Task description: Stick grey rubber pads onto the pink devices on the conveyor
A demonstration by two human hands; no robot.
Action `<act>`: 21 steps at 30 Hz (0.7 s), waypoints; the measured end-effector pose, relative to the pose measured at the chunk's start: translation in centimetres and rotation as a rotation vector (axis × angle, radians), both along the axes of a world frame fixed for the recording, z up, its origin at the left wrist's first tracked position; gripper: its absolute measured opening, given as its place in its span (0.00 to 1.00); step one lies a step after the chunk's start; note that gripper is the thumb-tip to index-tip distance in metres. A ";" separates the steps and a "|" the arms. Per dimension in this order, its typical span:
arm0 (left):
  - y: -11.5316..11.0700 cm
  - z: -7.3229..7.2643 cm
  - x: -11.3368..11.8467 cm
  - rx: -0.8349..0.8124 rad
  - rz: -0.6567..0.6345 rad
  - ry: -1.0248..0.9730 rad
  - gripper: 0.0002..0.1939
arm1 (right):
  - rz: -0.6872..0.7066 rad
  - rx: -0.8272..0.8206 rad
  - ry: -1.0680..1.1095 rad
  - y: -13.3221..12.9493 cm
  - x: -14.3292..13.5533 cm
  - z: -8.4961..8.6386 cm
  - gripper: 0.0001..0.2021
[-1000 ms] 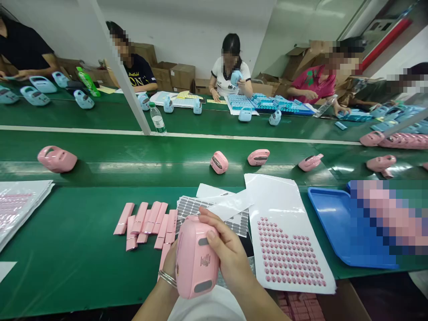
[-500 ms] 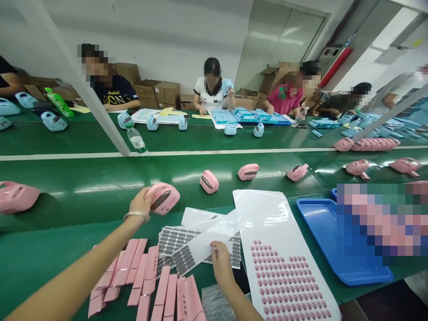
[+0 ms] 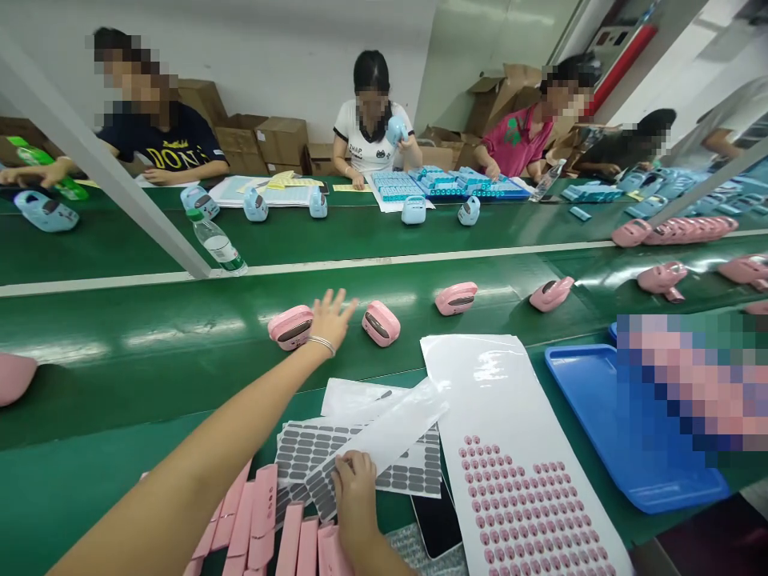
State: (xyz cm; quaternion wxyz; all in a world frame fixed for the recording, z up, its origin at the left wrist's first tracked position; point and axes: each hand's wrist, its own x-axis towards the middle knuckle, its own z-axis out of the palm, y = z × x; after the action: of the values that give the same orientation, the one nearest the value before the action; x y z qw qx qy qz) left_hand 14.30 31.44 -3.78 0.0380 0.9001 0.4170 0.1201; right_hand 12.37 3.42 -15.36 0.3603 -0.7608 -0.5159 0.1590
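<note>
My left hand (image 3: 333,320) is open with fingers spread above the green conveyor belt. It is between two glossy pink plastic housings, each with a dark oval panel: one (image 3: 290,328) just left of the wrist, another (image 3: 381,323) just right of the fingertips. My right hand (image 3: 355,484) has its fingers curled and pressed together on a partly used sheet of grey oval stickers (image 3: 384,432). The grip itself is partly hidden. More sticker sheets (image 3: 300,452) lie under that one. Several long pink plastic pieces (image 3: 261,512) are beside my right hand, partly covered by my left forearm.
A white sheet of round pink stickers (image 3: 474,376) and a phone (image 3: 437,520) lie to the right. Beyond is a blue tray (image 3: 591,416). More pink housings (image 3: 456,298) sit along the belt. A water bottle (image 3: 219,244) stands near a slanted post (image 3: 120,152); co-workers sit opposite.
My left hand has let go of a pink housing, now on the belt, and moved right with fingers spread. My right hand has shifted left over the grey stickers. The view has shifted slightly.
</note>
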 end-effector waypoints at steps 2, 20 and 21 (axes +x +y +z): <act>-1.0 -0.2 3.2 0.005 -0.182 0.038 0.30 | -0.023 -0.007 0.005 0.4 -0.2 0.1 0.14; -11.4 0.8 -12.3 -0.594 0.242 -0.332 0.13 | -0.044 0.045 0.328 0.2 3.7 3.8 0.09; -13.5 0.6 -14.9 -0.643 0.316 -0.397 0.18 | -0.037 0.052 0.333 0.2 3.2 3.6 0.10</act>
State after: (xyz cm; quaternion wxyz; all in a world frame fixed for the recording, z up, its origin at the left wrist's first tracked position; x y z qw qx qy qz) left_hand -0.65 17.97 -3.21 0.3784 0.7266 0.5509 0.1594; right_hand 15.58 3.64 -11.74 0.4632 -0.7236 -0.4390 0.2629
